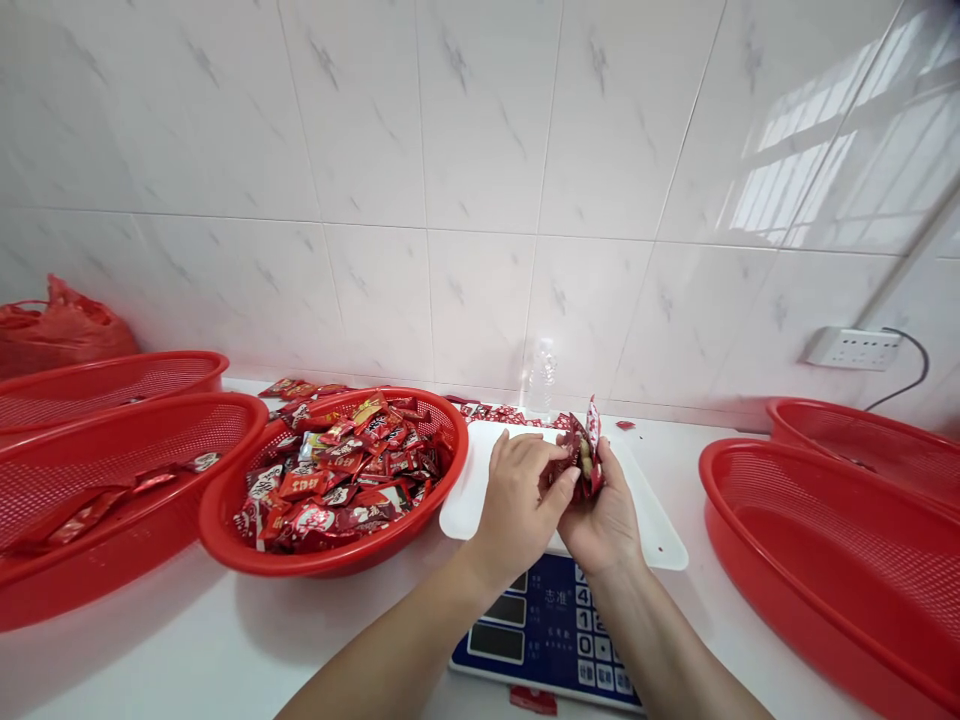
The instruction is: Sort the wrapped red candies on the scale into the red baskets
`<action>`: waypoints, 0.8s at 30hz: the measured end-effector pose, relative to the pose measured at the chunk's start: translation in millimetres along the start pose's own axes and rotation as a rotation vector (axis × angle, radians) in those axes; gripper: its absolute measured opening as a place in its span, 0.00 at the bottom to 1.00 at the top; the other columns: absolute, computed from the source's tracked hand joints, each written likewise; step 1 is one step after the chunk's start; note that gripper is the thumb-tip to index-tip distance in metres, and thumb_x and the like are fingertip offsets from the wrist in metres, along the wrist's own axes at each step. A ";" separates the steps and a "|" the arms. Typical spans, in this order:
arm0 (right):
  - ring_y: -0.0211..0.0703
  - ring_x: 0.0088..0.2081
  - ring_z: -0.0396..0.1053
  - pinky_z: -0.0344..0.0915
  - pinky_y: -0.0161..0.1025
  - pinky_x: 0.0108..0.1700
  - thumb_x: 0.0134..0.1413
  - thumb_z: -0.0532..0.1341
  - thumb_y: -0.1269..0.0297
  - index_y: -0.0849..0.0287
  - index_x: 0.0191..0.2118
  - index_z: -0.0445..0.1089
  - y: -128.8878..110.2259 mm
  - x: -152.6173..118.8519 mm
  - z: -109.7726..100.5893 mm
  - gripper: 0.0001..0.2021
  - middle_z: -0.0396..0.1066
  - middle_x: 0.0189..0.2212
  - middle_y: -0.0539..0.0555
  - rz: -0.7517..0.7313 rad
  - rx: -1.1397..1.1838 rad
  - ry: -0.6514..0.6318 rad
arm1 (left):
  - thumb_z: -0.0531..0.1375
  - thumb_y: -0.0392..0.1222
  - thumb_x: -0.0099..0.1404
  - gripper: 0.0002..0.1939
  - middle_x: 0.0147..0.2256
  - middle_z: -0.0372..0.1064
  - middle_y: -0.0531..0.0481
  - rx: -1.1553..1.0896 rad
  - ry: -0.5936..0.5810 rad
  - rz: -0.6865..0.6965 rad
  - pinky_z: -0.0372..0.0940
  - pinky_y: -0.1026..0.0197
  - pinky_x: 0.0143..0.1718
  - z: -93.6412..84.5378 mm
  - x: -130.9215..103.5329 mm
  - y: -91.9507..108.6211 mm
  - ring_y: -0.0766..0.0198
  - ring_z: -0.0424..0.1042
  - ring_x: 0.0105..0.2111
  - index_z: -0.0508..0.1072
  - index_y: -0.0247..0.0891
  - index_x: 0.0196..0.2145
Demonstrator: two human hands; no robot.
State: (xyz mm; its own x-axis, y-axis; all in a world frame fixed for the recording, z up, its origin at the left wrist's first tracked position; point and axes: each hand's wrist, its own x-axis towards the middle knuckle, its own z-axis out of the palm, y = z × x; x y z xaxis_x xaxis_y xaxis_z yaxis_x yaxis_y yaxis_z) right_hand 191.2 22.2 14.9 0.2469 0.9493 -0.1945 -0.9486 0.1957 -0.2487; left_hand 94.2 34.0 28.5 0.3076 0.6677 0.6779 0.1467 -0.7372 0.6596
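Observation:
Above the white weighing pan of a digital scale [551, 630], both my hands are close together. My right hand [604, 520] is closed around several small red foil packets [587, 455], which stand upright in its palm. From the other side my left hand [517, 500] has its thumb and fingers pinched on the same packets. The contents of the packets and part of the bunch are hidden by my fingers. Left of the scale sits a round red basket [217, 535] heaped with similar red wrapped packets [341, 475].
Two more red baskets [97, 580] stand at the far left, the nearer holding a few packets, with a red plastic bag [67, 330] behind. Red baskets [787, 570] also stand on the right. A clear bottle [542, 375] and loose packets are by the tiled wall. A power socket [855, 348] is at right.

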 end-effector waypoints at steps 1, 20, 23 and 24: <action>0.34 0.33 0.73 0.70 0.32 0.39 0.51 0.62 0.58 0.57 0.34 0.73 -0.4 0.0 0.4 0.09 0.76 0.29 0.47 0.005 0.002 0.019 | 0.59 0.38 0.61 0.06 0.37 0.71 0.49 -0.002 -0.018 0.013 0.43 0.50 0.60 0.2 -0.7 1.4 0.55 0.65 0.45 0.75 0.45 0.36; 0.38 0.24 0.69 0.63 0.32 0.20 0.36 0.70 0.52 0.53 0.40 0.69 -155.1 -26.3 -33.6 0.22 0.71 0.31 0.48 -0.900 -0.863 0.383 | 0.56 0.37 0.65 0.06 0.39 0.69 0.48 -0.122 -0.013 0.173 0.59 0.53 0.51 -24.6 1.4 13.2 0.60 0.66 0.44 0.71 0.40 0.39; 0.48 0.25 0.70 0.61 0.40 0.22 0.34 0.68 0.47 0.54 0.35 0.73 -195.9 -40.4 -60.8 0.22 0.72 0.27 0.55 -1.030 -1.560 0.700 | 0.55 0.37 0.65 0.06 0.39 0.69 0.48 -0.081 -0.066 0.193 0.60 0.55 0.51 -23.5 -0.6 16.5 0.61 0.66 0.44 0.71 0.39 0.39; 0.50 0.24 0.69 0.58 0.41 0.21 0.31 0.69 0.45 0.54 0.33 0.74 -206.3 -43.9 -69.6 0.22 0.72 0.24 0.57 -1.063 -1.757 0.760 | 0.55 0.37 0.66 0.06 0.39 0.69 0.47 -0.069 -0.088 0.198 0.60 0.55 0.51 -22.7 -1.5 17.8 0.61 0.65 0.44 0.71 0.38 0.39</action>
State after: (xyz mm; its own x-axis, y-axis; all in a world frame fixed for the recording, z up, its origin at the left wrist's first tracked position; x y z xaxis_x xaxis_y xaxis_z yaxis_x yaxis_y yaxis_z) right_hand 389.9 -77.0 8.7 0.8345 0.3332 0.4388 0.5411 -0.3450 -0.7669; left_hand 75.1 22.1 46.5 0.4048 0.4969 0.7676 0.0112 -0.8421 0.5392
